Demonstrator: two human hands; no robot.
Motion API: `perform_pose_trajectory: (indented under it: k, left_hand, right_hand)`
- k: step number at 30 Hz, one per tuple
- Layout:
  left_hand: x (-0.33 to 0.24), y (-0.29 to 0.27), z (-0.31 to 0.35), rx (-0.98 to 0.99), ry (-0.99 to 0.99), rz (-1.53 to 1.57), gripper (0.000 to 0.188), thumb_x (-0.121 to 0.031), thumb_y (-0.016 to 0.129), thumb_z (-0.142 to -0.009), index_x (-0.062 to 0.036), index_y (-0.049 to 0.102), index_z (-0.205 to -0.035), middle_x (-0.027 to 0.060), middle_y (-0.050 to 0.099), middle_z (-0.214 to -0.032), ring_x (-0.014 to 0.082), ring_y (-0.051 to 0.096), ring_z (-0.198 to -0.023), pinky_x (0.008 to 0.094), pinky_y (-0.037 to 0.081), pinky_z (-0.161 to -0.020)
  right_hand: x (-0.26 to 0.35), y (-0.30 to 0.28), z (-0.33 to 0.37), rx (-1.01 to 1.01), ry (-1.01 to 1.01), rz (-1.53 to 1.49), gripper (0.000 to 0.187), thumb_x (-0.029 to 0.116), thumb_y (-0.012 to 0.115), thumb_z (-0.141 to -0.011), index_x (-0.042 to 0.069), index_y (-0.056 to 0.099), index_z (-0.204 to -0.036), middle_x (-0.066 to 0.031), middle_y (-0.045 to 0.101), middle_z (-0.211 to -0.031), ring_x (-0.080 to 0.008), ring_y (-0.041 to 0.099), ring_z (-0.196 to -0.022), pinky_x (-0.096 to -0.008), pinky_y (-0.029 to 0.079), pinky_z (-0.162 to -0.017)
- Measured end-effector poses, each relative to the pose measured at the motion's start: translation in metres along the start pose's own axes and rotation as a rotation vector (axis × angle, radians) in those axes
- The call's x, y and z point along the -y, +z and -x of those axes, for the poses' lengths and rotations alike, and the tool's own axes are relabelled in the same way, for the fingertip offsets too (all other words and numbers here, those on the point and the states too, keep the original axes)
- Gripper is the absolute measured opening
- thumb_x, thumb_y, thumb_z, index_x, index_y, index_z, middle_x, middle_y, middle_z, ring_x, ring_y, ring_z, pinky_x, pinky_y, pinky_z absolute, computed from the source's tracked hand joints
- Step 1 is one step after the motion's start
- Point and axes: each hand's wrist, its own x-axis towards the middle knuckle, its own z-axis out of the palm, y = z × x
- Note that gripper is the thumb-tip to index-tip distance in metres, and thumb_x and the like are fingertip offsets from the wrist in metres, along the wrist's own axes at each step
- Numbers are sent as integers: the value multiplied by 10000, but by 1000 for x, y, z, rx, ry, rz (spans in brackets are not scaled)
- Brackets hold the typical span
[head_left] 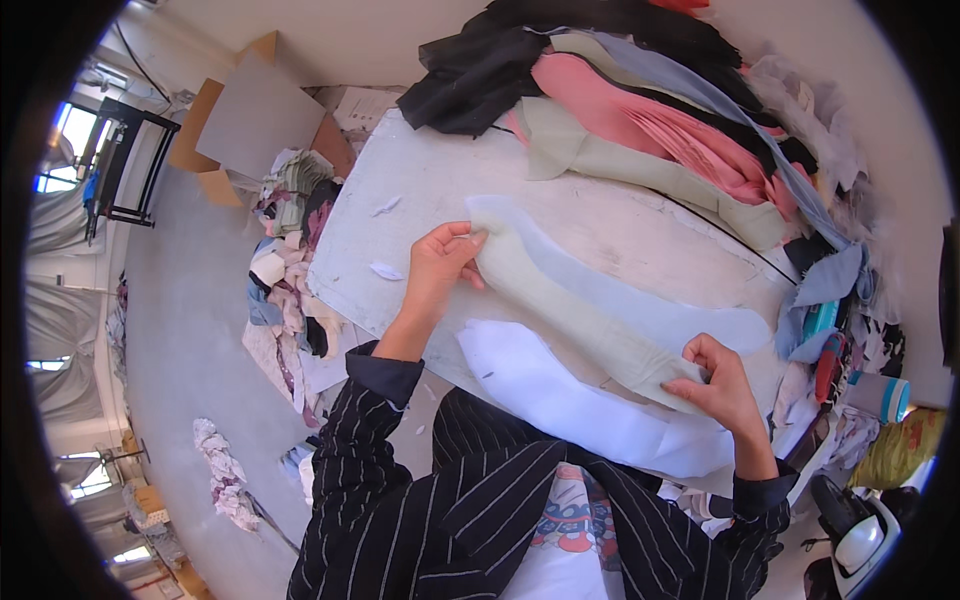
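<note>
A long curved strip of pale green fabric (570,300) stretches between my two hands over the table. Its left end is pinched by my left hand (440,268), thumb against fingers. The right end sits between the thumb and curled fingers of my right hand (722,385). Just beyond the strip, partly covered by it, a pale blue curved piece (670,318) lies flat. On the near side, a white curved piece (560,395) rests along the table edge close to my body.
Black, pink, green and blue fabric pieces (650,130) are heaped at the table's (400,190) far side. Cloth scraps (285,300) and an open cardboard box (255,120) are at the left. Clutter with a blue-lidded container (885,395) stands right. Small white scraps (386,271) dot the tabletop.
</note>
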Motion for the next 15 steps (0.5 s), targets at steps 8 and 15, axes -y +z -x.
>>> perform_pose_trajectory:
  k: [8,15]
  left_hand:
    - [-4,8,-24,-87,76,-199,196,-135,699,-903,19,614,-989,34,648,-683,87,582,-488,198,383,-404]
    - [7,6,-37,-152,146,-400,180,-138,706,-888,20,629,-925,28,628,-620,74,537,-439,215,368,-410]
  right_hand:
    - [-5,-5,-22,-33,40,1,355,89,830,-693,60,514,-852,19,545,-730,-58,459,-679,-225,402,-604]
    - [-14,-12,-42,-15,19,38,349,87,828,-701,56,520,-862,0,586,-758,-66,505,-704,-231,433,-630]
